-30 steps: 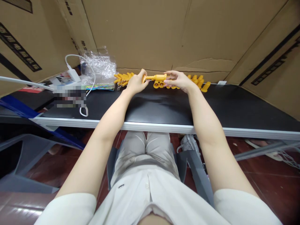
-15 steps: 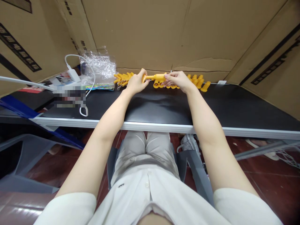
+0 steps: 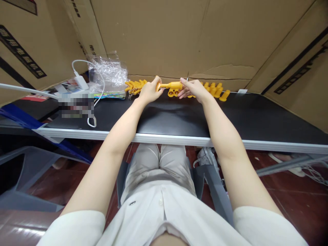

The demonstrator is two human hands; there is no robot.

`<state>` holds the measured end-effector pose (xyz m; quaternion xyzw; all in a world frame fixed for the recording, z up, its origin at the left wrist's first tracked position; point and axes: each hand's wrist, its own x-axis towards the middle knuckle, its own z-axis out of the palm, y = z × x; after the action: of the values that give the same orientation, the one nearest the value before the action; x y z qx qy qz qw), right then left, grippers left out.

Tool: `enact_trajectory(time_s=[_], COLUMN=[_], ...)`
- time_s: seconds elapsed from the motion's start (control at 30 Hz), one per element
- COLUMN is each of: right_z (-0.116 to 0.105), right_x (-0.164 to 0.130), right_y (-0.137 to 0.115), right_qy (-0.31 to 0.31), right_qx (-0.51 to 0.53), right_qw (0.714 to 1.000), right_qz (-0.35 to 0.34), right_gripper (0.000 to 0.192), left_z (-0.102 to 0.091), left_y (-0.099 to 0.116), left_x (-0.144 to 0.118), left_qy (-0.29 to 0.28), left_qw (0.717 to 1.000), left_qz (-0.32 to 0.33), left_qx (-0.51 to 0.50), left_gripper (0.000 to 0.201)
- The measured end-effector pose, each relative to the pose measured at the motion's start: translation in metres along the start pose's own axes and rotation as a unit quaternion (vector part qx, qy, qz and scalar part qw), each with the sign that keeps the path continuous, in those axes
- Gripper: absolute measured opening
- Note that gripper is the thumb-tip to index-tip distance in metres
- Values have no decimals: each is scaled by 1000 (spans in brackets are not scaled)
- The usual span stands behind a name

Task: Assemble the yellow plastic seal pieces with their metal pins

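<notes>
My left hand [image 3: 150, 91] and my right hand [image 3: 192, 89] hold a yellow plastic piece [image 3: 170, 85] between them, a thin shaft on the left and a ribbed thicker barrel on the right. My left hand grips the shaft end, my right hand pinches the barrel end. It hovers just above the far side of the black table [image 3: 179, 118]. Several more yellow parts [image 3: 216, 90] lie behind my right hand, and another pile of yellow parts [image 3: 134, 86] lies behind my left hand. A few yellow round parts [image 3: 173, 92] sit under the held piece.
Crumpled clear plastic wrap [image 3: 109, 72], a white charger with cable [image 3: 81, 82] and papers sit at the far left. Cardboard walls [image 3: 179, 34] close in the table's back and sides. A grey plastic chair [image 3: 28, 171] stands at the lower left.
My right hand has slid slightly left along the yellow piece. The piece and my left hand stay in nearly the same place.
</notes>
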<state>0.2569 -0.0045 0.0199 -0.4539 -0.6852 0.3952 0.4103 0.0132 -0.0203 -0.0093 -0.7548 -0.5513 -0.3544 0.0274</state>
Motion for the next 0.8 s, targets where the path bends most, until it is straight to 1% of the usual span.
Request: enact_trajectory(time_s=[0.1, 0.2, 0.37, 0.53, 0.67, 0.8], right_z=[-1, -3, -5, -2, 1, 2], right_x=[-2, -3, -2, -6, -10, -9], right_y=[-2, -3, -2, -7, -11, -9], right_qy=[10, 0, -13, 1, 19, 17], right_qx=[-21, -26, -12, -2, 13, 18], right_qw=[1000, 1000, 999, 1000, 1000, 1000], right_qz=[13, 11, -31, -27, -16, -15], right_gripper=[71, 70, 49, 39, 38, 46], left_z=[0, 1, 2, 0, -2, -2], left_y=[1, -1, -5, -4, -3, -2], left_x=[0, 0, 1, 1, -1, -1], left_qy=[-1, 6, 13, 1, -6, -5], left_qw=[1000, 1000, 1000, 1000, 1000, 1000], left_qz=[-10, -11, 6, 2, -1, 0], left_qx=[4, 7, -1, -14, -17, -14], left_gripper=[31, 31, 29, 32, 34, 34])
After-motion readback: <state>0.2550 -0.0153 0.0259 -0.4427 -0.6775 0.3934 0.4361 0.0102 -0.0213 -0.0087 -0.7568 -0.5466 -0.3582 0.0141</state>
